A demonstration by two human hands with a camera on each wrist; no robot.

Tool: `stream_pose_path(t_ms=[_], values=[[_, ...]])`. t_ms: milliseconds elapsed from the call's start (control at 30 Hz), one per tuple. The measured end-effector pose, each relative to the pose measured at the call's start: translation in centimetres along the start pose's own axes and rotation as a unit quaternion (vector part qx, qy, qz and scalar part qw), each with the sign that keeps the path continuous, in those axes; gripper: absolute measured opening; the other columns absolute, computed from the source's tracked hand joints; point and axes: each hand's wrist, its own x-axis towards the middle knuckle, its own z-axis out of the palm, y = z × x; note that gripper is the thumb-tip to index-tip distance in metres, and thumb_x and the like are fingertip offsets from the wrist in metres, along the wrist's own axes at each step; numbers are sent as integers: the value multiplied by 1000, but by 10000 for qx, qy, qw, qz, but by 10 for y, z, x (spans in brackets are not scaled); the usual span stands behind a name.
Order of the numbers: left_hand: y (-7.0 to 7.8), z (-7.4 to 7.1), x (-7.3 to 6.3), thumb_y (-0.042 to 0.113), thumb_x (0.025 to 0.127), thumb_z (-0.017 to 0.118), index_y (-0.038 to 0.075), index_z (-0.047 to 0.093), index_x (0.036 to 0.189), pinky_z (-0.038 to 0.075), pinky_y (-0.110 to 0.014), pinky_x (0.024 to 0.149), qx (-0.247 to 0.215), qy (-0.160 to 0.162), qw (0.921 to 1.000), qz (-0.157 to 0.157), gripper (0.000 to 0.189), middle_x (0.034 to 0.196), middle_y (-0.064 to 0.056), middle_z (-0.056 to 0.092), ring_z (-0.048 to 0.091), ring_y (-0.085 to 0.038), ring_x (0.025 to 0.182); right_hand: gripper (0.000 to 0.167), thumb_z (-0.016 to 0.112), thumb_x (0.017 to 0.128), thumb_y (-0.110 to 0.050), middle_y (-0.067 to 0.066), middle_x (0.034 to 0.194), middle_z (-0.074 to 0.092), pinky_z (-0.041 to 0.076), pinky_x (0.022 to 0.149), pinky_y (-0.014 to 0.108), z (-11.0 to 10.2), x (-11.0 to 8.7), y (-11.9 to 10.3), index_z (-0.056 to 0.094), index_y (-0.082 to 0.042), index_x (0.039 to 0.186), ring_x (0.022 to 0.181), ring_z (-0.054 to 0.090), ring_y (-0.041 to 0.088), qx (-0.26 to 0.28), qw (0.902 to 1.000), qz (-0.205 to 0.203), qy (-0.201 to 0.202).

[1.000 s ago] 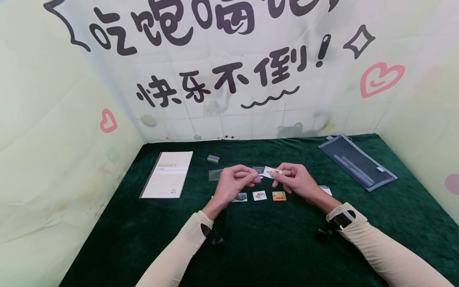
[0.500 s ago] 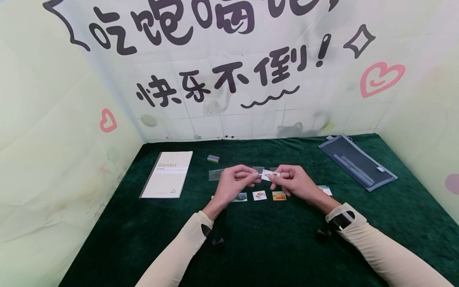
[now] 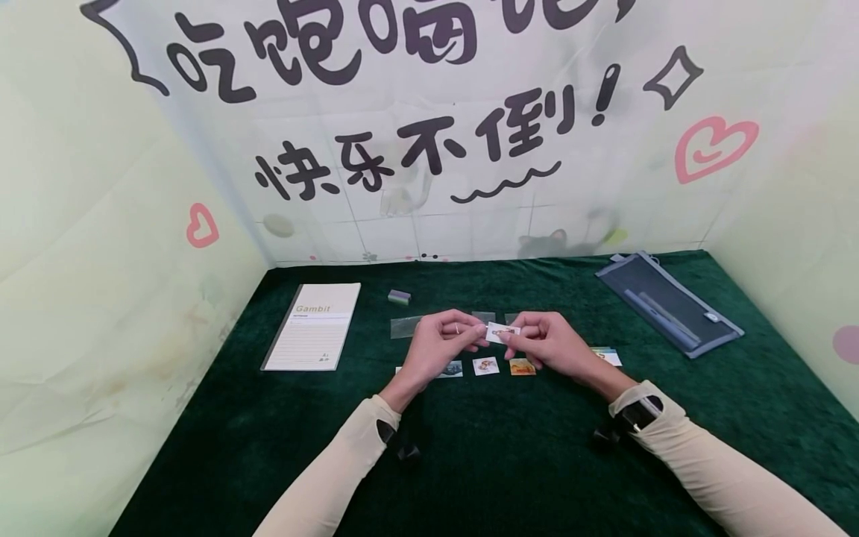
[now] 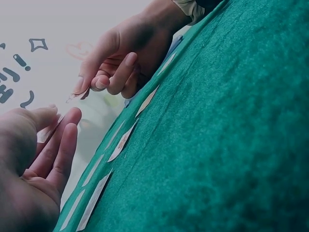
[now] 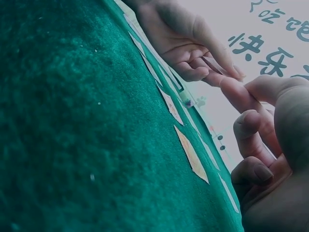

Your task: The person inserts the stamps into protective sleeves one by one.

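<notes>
Between thumb and fingers, my right hand [image 3: 549, 341] pinches a small white picture card [image 3: 496, 330] with a printed figure. My left hand [image 3: 439, 341] is just left of it, its fingertips close to the card's left edge. A thin flat piece [image 4: 52, 129] is pinched in the left fingers, mostly hidden by them; I cannot tell what it is. Below the hands on the green cloth lie a white picture card [image 3: 486, 365], an orange one [image 3: 523, 367] and a blue-grey one [image 3: 451, 369] partly behind the left hand.
Clear plastic pieces [image 3: 403, 328] lie beyond the hands. A notebook [image 3: 315, 328] lies at left, with a small purple-and-green block [image 3: 399, 297] behind. More cards [image 3: 608, 356] lie by the right wrist. A blue mesh zip pouch [image 3: 671, 302] is at back right.
The right hand has shifted slightly left, bringing its card nearer the left fingertips. The left hand has stayed almost still, and the cards on the cloth have not moved.
</notes>
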Motion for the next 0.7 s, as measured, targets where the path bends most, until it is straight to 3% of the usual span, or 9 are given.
stream_pose_path(t_ms=[467, 700], values=[[0, 1, 0, 42, 101, 77, 20, 77, 120, 66, -37, 91, 226, -91, 9997, -36, 29, 107, -2, 85, 81, -25, 102, 26, 69, 108, -36, 11, 90, 82, 52, 57, 29, 1, 0, 0, 71, -10, 112, 55, 58, 27, 52, 9999, -72, -146], [3, 0, 0, 38, 103, 76, 19, 77, 120, 66, -35, 89, 228, 76, 9997, 41, 26, 108, -1, 85, 82, -24, 102, 28, 65, 110, -36, 14, 93, 80, 52, 56, 29, 0, -1, 2, 67, -13, 127, 57, 59, 24, 196, 9998, -2, 4]])
